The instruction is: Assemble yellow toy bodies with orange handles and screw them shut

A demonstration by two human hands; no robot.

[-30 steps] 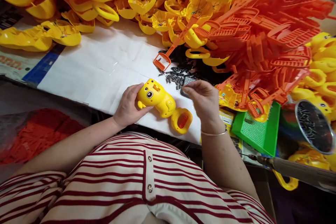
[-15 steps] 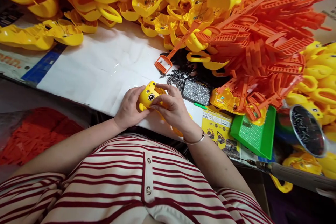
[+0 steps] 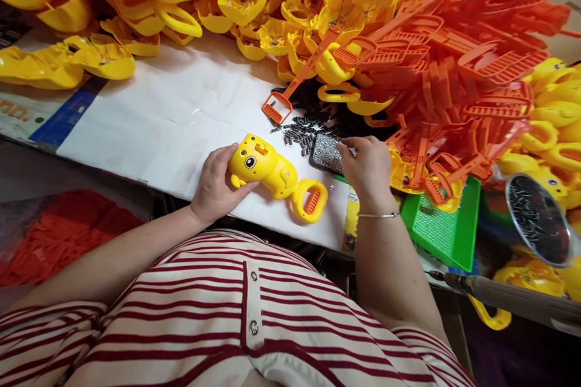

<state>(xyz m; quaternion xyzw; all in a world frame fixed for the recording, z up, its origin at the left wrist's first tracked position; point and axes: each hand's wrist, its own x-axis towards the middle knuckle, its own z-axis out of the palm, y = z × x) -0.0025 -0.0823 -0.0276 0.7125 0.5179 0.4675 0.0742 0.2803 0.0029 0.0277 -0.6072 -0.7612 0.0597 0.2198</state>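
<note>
My left hand (image 3: 221, 184) is wrapped round the head end of a yellow animal-shaped plastic toy (image 3: 276, 175) with a big printed eye. The toy lies on its side on the white table, its ring-shaped handle end (image 3: 309, 201) with an orange ribbed piece inside pointing right. My right hand (image 3: 368, 169) is at a small dark tray (image 3: 323, 157) full of tiny silvery metal pieces, probably screws. Its fingers are bent together at the tray's right side; whatever they pinch is too small to make out.
Small black parts (image 3: 299, 132) lie loose behind the tray, beside an orange slotted part (image 3: 276, 107). Yellow shells (image 3: 245, 0) and orange pieces (image 3: 454, 72) are heaped at the back. A green basket (image 3: 447, 230), a tub of dark screws (image 3: 538, 217) and a screwdriver tool (image 3: 508, 293) are right.
My right hand has left the toy and moved right to the tray of metal pieces. My left hand keeps the toy, which shows more fully and lies turned with its opening hidden.
</note>
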